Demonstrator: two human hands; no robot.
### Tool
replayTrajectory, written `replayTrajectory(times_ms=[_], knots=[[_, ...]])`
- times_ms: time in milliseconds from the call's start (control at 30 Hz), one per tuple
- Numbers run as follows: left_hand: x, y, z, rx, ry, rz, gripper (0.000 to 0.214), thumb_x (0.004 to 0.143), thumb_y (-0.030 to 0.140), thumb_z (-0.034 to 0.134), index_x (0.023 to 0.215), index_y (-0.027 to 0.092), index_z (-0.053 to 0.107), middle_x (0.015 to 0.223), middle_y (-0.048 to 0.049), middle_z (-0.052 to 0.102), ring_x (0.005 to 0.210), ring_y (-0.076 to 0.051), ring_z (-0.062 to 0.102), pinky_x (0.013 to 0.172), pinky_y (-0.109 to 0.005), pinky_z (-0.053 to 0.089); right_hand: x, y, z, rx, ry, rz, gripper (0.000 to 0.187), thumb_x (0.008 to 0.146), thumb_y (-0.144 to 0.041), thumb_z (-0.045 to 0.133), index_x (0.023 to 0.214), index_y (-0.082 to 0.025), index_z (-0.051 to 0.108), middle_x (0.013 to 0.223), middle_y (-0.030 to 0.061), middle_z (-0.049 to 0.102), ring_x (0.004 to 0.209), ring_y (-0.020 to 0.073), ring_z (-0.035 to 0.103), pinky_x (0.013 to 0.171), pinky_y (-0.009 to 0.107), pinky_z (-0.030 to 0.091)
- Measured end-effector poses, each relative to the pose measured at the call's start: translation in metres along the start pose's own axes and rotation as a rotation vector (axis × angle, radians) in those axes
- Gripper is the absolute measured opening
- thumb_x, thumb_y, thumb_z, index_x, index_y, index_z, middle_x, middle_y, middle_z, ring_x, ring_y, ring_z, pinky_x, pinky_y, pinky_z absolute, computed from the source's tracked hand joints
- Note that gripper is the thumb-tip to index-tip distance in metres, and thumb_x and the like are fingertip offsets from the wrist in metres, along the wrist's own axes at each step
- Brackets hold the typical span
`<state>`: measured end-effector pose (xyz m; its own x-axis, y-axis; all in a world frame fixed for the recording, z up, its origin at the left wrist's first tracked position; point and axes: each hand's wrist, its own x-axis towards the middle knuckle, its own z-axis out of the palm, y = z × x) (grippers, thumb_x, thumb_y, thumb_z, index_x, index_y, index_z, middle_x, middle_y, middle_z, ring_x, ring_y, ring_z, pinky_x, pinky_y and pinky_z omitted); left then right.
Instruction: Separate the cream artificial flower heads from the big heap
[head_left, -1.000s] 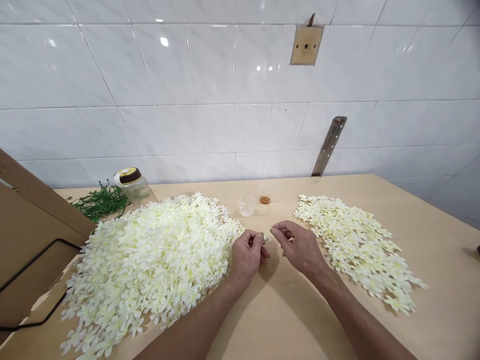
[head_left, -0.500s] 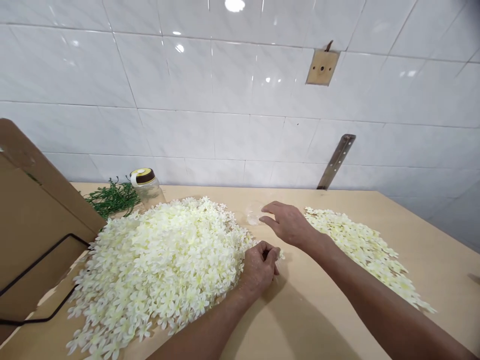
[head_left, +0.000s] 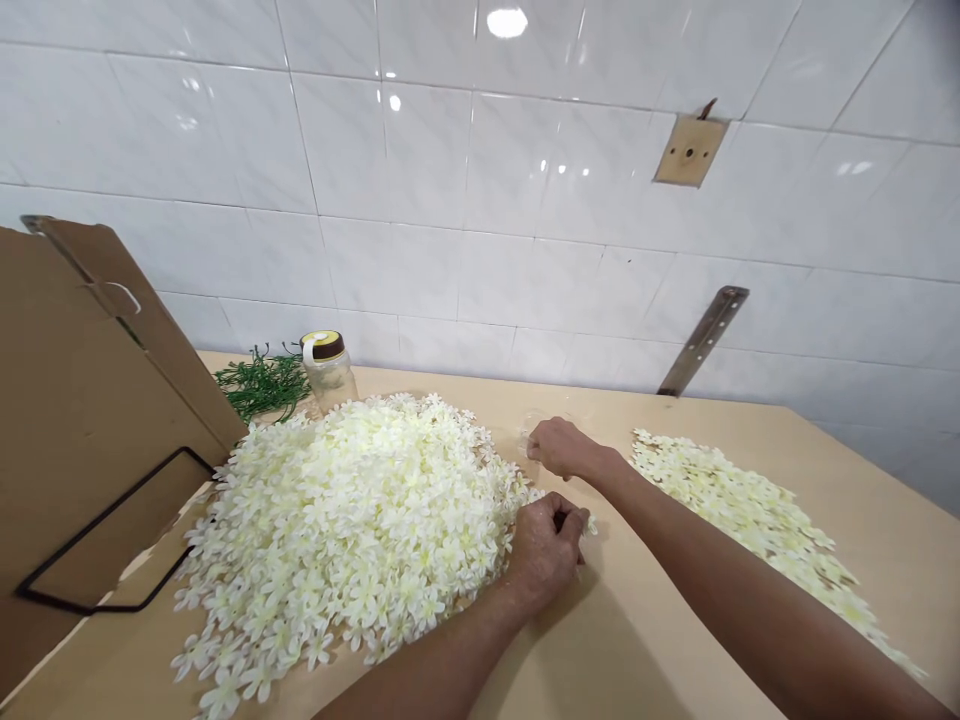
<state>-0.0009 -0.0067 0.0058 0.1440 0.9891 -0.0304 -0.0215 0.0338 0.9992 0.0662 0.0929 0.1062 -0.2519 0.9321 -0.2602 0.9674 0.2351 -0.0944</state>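
Note:
My left hand (head_left: 546, 552) is closed in a pinch beside the large heap of white-yellow artificial flowers (head_left: 360, 510). A small artificial flower (head_left: 592, 525) pokes out past its fingertips. Farther back, my right hand (head_left: 562, 447) has its fingers drawn together, pointing down at some clear, see-through pieces (head_left: 534, 420) on the table. Whatever lies between those fingertips is hidden or too small to make out. To the right of my right forearm spreads a flatter layer of similar flowers (head_left: 720, 500).
A cardboard box (head_left: 97, 400) with a black wire frame (head_left: 112, 525) stands at the left. Behind the heap are green plastic stems (head_left: 266, 383) and a clear jar (head_left: 331, 382) with a brown-yellow lid. A metal bracket (head_left: 705, 340) leans at the tiled wall (head_left: 465, 270).
My right hand has lowered to the clear pieces, and its fingers, apart before, have closed. The left hand keeps its pinch on the flower. The whole view has shifted slightly.

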Motion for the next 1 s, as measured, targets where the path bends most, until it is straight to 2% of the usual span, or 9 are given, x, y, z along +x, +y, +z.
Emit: replayTrajectory(times_ms=[133,267,367,433,500,633,700,800,1000], knots=[[0.001,0.000,0.000,-0.013,0.000,-0.001,0.019,0.082,0.032,0.058,0.069,0.018,0.057,0.049,0.0033,0.053,0.041,-0.011,0.050,0.047,-0.022,0.040,-0.005,0.000,-0.003,0.060,0.000,-0.036,0.022,0.087,-0.021,0.062,0.068,-0.013,0.067,0.061,0.0077,0.067,0.053,0.0167,0.067,0.050,0.022,0.044],[-0.001,0.003,-0.002,0.006,0.004,-0.008,0.019,0.083,0.032,0.058,0.069,0.018,0.057,0.047,0.0032,0.053,0.040,-0.011,0.049,0.046,-0.022,0.039,-0.010,0.009,-0.002,0.156,0.053,-0.055,0.019,0.089,-0.026,0.057,0.095,-0.015,0.071,0.086,0.0094,0.075,0.051,0.0140,0.066,0.049,0.022,0.045],[-0.001,0.002,-0.003,0.027,0.002,0.026,0.022,0.084,0.035,0.058,0.070,0.018,0.057,0.047,0.0027,0.055,0.040,-0.010,0.049,0.046,-0.021,0.039,-0.016,0.018,0.000,0.244,0.344,-0.115,0.019,0.085,-0.028,0.063,0.099,-0.019,0.072,0.104,0.0080,0.075,0.070,0.0167,0.070,0.065,0.025,0.050],[0.000,-0.001,-0.002,0.014,0.000,0.017,0.023,0.084,0.037,0.057,0.070,0.018,0.057,0.046,0.0026,0.055,0.038,-0.010,0.047,0.044,-0.021,0.037,-0.023,0.024,0.002,0.313,0.592,-0.103,0.012,0.083,-0.028,0.064,0.087,-0.021,0.073,0.095,0.0046,0.076,0.081,0.0185,0.069,0.076,0.028,0.049],[0.003,-0.004,-0.002,-0.017,0.002,-0.009,0.023,0.084,0.037,0.057,0.071,0.018,0.056,0.046,0.0025,0.056,0.036,-0.010,0.047,0.042,-0.021,0.038,-0.032,0.032,0.009,0.432,0.741,-0.001,0.019,0.085,-0.035,0.063,0.076,-0.021,0.071,0.078,0.0022,0.074,0.076,0.0181,0.068,0.074,0.028,0.049],[0.009,-0.007,-0.002,-0.048,0.064,-0.010,0.026,0.085,0.041,0.056,0.071,0.019,0.056,0.046,0.0018,0.057,0.035,-0.011,0.048,0.040,-0.021,0.038,-0.055,0.047,0.039,0.715,0.678,0.147,0.043,0.094,-0.049,0.045,0.077,-0.019,0.071,0.062,0.0006,0.068,0.046,0.0129,0.059,0.052,0.025,0.047],[0.012,-0.007,-0.002,-0.092,0.097,-0.003,0.027,0.085,0.043,0.057,0.071,0.019,0.055,0.046,0.0016,0.058,0.036,-0.012,0.050,0.041,-0.022,0.039,-0.066,0.050,0.061,0.767,0.649,0.077,0.038,0.094,-0.047,0.047,0.085,-0.020,0.071,0.072,0.0018,0.071,0.049,0.0123,0.060,0.050,0.024,0.047],[0.016,-0.007,-0.002,-0.186,0.123,-0.030,0.028,0.083,0.045,0.059,0.072,0.019,0.056,0.049,0.0009,0.060,0.040,-0.014,0.054,0.044,-0.024,0.044,-0.076,0.048,0.090,0.721,0.764,-0.105,0.026,0.091,-0.040,0.057,0.098,-0.020,0.072,0.092,0.0051,0.072,0.069,0.0149,0.066,0.061,0.025,0.053],[0.017,-0.003,-0.003,-0.324,0.102,-0.059,0.027,0.082,0.043,0.062,0.071,0.019,0.056,0.051,0.0005,0.062,0.042,-0.012,0.053,0.046,-0.024,0.044,-0.079,0.049,0.112,0.646,0.834,-0.243,0.026,0.091,-0.038,0.061,0.107,-0.020,0.071,0.088,0.0066,0.065,0.072,0.0161,0.064,0.065,0.028,0.055]])
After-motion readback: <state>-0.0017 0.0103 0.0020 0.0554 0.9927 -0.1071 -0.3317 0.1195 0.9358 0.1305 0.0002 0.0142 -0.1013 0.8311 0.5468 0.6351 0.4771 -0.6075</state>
